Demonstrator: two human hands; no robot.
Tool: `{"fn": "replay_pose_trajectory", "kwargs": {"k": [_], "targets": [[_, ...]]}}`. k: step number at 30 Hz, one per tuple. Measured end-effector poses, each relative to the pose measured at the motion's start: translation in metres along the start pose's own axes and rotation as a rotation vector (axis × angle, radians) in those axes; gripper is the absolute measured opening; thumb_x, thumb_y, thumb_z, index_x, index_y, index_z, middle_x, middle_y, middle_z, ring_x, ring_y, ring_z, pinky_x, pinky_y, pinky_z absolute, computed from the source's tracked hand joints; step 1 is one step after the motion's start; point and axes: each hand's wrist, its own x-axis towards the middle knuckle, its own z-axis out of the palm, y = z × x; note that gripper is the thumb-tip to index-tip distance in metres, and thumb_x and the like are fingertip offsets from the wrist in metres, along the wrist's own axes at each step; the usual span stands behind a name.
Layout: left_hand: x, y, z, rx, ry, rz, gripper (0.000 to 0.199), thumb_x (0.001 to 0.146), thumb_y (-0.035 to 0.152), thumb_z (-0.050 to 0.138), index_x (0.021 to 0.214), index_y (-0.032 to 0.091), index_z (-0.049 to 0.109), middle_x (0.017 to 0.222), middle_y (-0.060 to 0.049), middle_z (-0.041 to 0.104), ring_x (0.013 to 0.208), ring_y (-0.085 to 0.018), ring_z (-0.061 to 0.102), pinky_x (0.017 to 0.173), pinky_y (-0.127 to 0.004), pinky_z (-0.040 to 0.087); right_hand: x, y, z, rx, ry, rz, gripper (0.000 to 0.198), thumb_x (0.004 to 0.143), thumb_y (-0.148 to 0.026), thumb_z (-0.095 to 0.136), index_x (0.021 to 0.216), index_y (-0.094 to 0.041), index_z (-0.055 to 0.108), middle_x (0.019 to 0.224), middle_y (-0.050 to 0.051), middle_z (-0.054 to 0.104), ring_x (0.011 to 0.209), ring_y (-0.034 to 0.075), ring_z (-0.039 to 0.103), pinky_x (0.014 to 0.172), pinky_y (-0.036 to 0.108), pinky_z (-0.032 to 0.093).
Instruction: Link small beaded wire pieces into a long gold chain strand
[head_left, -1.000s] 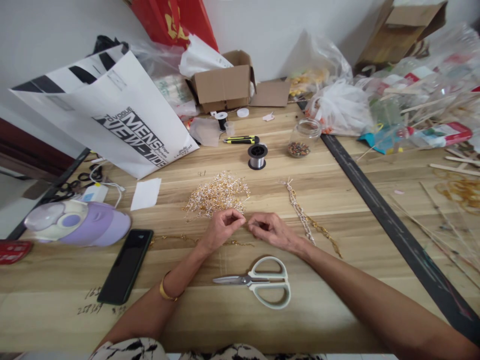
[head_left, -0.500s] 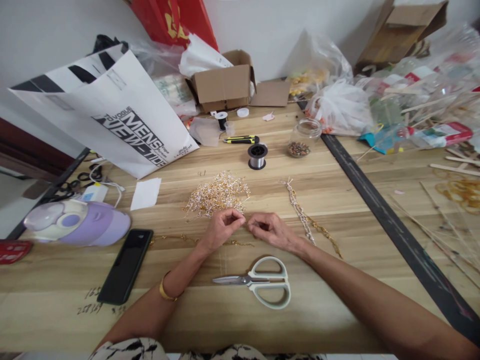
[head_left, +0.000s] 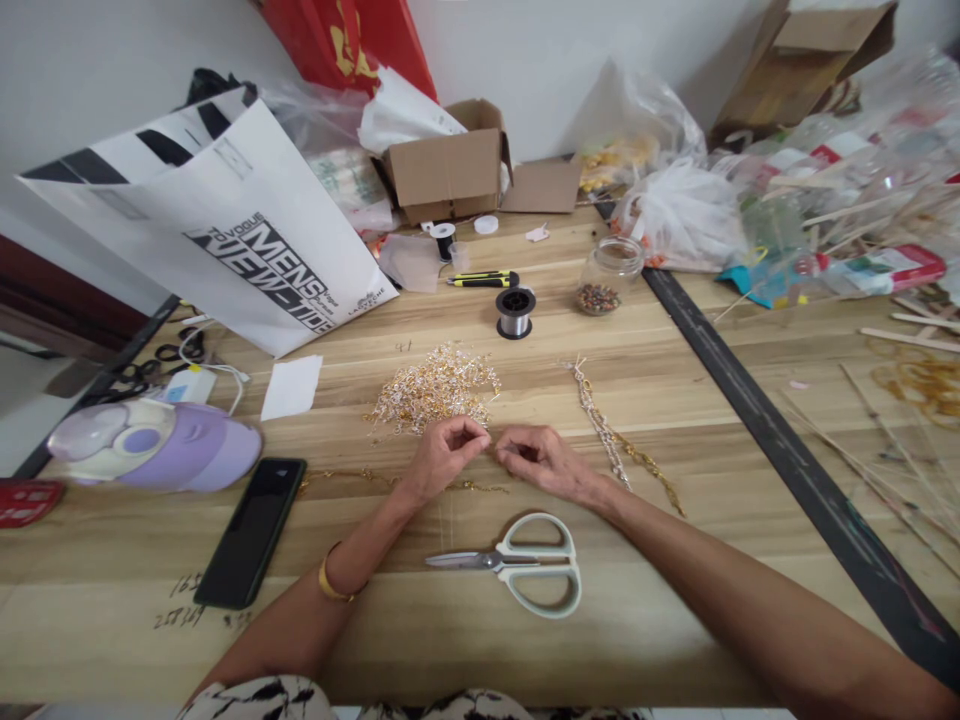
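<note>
My left hand (head_left: 442, 455) and my right hand (head_left: 544, 460) are close together over the middle of the wooden table (head_left: 360, 630). Thumb and forefinger are pinched on each; whatever lies between the fingertips is too small to make out. Just beyond my left hand is a heap of gold and clear beads (head_left: 435, 385). A thin gold beaded strand (head_left: 484, 487) runs along the table behind my left wrist. Right of my right hand lie silver and gold beaded strands (head_left: 600, 425), bunched at their far end. White-handled scissors (head_left: 540, 565) rest nearer to me, blades pointing left.
A wire spool (head_left: 514, 315), a yellow-black box cutter (head_left: 484, 279) and a glass jar with beads (head_left: 600, 285) stand or lie beyond the heap. At left are a black phone (head_left: 251, 530), a purple bottle (head_left: 172, 445) and a white paper bag (head_left: 225, 220). Plastic bottles (head_left: 847, 200) crowd the right.
</note>
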Motion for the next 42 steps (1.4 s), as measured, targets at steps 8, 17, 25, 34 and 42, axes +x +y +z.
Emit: {"fn": "replay_pose_trajectory", "kwargs": {"k": [8, 17, 25, 34, 42], "targets": [[-0.0004, -0.0010, 0.0001, 0.003, 0.009, 0.010, 0.016, 0.075, 0.026, 0.064, 0.071, 0.011, 0.062, 0.069, -0.003, 0.062, 0.067, -0.012, 0.055, 0.064, -0.023, 0.044, 0.0003, 0.0012, 0.0002, -0.004, 0.004, 0.017, 0.011, 0.082, -0.018, 0.049, 0.074, -0.015, 0.055, 0.062, -0.003, 0.046, 0.054, 0.008, 0.038, 0.051, 0.019, 0.030], [-0.0002, 0.0003, 0.0003, 0.003, 0.010, 0.011, 0.014, 0.074, 0.024, 0.064, 0.070, 0.011, 0.062, 0.068, -0.003, 0.062, 0.066, -0.012, 0.055, 0.064, -0.022, 0.044, -0.0002, 0.0012, 0.0009, 0.001, 0.006, 0.014, 0.011, 0.082, -0.017, 0.049, 0.073, -0.015, 0.054, 0.062, -0.004, 0.045, 0.055, 0.007, 0.037, 0.052, 0.019, 0.030], [-0.0013, -0.0014, 0.0022, 0.030, 0.004, 0.042, 0.012, 0.074, 0.022, 0.063, 0.070, 0.011, 0.062, 0.068, -0.003, 0.061, 0.066, -0.012, 0.055, 0.063, -0.022, 0.043, -0.0005, 0.0022, 0.0013, 0.004, 0.007, 0.021, 0.011, 0.083, -0.018, 0.049, 0.074, -0.015, 0.054, 0.062, -0.003, 0.046, 0.056, 0.008, 0.038, 0.052, 0.019, 0.030], [-0.0023, -0.0013, 0.0036, 0.063, -0.008, 0.056, 0.011, 0.076, 0.021, 0.061, 0.071, 0.012, 0.062, 0.069, -0.003, 0.062, 0.067, -0.012, 0.056, 0.064, -0.022, 0.044, 0.0002, 0.0027, 0.0019, 0.019, 0.010, 0.051, 0.015, 0.086, -0.023, 0.049, 0.075, -0.014, 0.056, 0.060, -0.003, 0.048, 0.053, 0.008, 0.039, 0.049, 0.019, 0.030], [-0.0041, 0.0008, 0.0048, 0.093, 0.014, 0.068, 0.010, 0.075, 0.022, 0.062, 0.072, 0.013, 0.063, 0.071, -0.004, 0.063, 0.068, -0.013, 0.057, 0.065, -0.023, 0.045, 0.0001, 0.0003, 0.0020, 0.028, 0.021, 0.088, 0.021, 0.087, -0.031, 0.048, 0.076, -0.014, 0.056, 0.058, -0.003, 0.049, 0.051, 0.008, 0.041, 0.047, 0.019, 0.032]]}}
